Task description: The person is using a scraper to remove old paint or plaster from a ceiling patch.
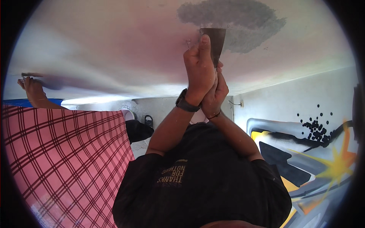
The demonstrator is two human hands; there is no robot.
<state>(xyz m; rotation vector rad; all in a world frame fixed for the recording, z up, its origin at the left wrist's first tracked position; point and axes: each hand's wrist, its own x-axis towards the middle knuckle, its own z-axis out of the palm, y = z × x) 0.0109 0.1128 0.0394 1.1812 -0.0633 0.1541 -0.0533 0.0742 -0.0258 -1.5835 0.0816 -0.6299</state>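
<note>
Both hands are raised together against a pale, smooth ceiling (114,41), wrapped one over the other on the handle of a putty knife (214,42). The left hand (198,70), with a dark watch (184,102) on its wrist, is in front; its fingers (190,57) are clamped on the handle and the thumb lies straight up along the back of the blade. The right hand (216,91) sits just behind and below it, fingers also closed on the handle. The dark blade stands nearly upright, its top edge touching the lower edge of a grey, ragged patch of filler (234,21) that spreads up and to the right of the blade. Left of the patch the ceiling runs bare and open to the far left, where a co-worker's hand (32,88) holds a small flat tool (32,75) against the surface, well apart from the putty knife. That person's pink checked shirt (64,159) fills the lower left, close beside the left forearm. To the right the ceiling meets a wall (304,95) along a long curved edge; the wall carries a painted mural (319,159) in yellow, orange, grey and black.
</note>
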